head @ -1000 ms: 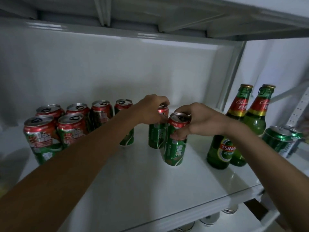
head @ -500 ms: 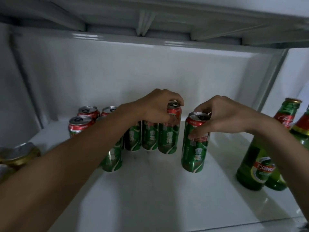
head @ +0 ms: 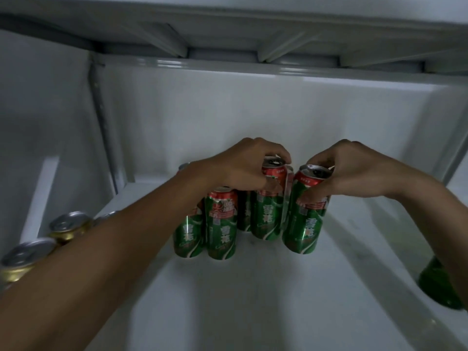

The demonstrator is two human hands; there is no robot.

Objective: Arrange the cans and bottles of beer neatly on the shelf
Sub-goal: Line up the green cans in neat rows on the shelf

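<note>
While both arms reach into the white shelf (head: 253, 300), the head view, the only one supplied, shows each hand closed on a can top. The left hand (head: 243, 165) grasps the rim of a green and red beer can (head: 268, 209) standing upright in the back row, fingers curled over its lid. The right hand (head: 354, 173) pinches the top of another green can (head: 304, 219), which tilts slightly with its base on the shelf floor, just beside the first; whether the two touch cannot be told. Two more green cans (head: 220, 224) stand upright at the front left of the group, close against one another, with further cans partly hidden behind them. Whether any of the cans is full cannot be seen from this angle.

At the lower left edge, gold cans (head: 68, 226) with silver lids show beyond the left forearm. A green bottle (head: 435, 287) appears at the lower right, its base alone visible behind the right forearm.
</note>
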